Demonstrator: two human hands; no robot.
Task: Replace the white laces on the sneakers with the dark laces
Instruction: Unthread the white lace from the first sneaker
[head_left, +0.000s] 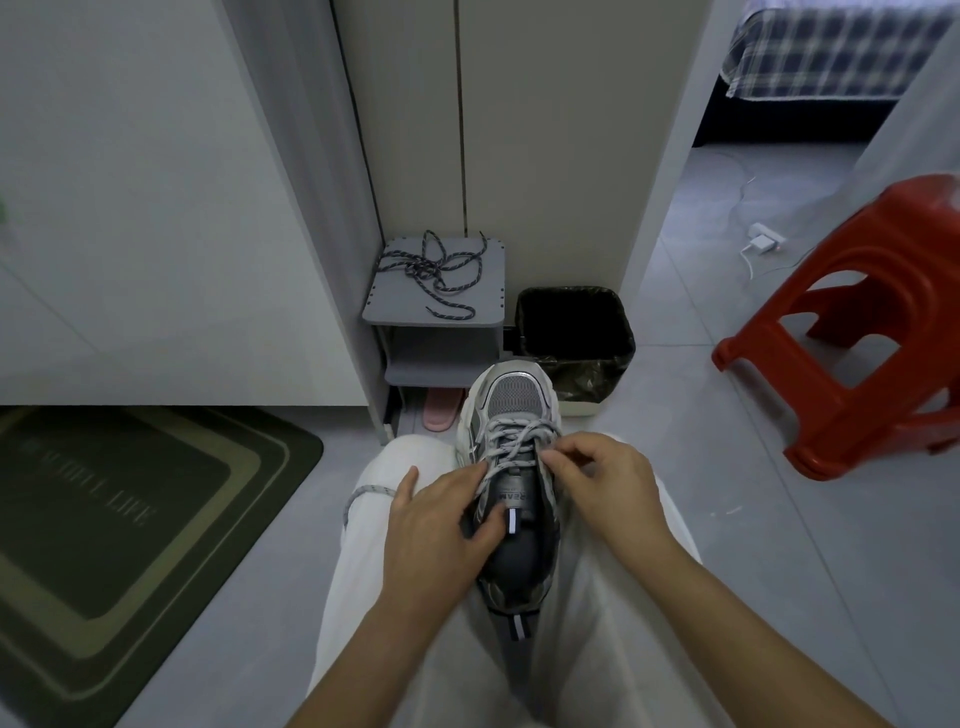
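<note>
Sneaker (514, 400) lies along the lap (597, 623), toe toward the bin (626, 338); left hand (441, 525) grips its tongue, right hand (605, 478) fingers (558, 460) pinch the white lace (519, 441).

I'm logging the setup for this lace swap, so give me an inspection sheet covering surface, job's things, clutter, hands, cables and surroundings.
Surface: sneaker rests on the person's lap, toe pointing away; grey tiled floor below.
Job's things: white laces still threaded in the sneaker; dark laces loose on the small grey shelf.
Clutter: pink slipper, lined bin, red stool.
Hands: left hand grips the sneaker's collar; right hand pinches a white lace.
Cables: white charger and cable on the floor.
Surroundings: green mat, plaid-covered bed, pale cabinet doors.
</note>
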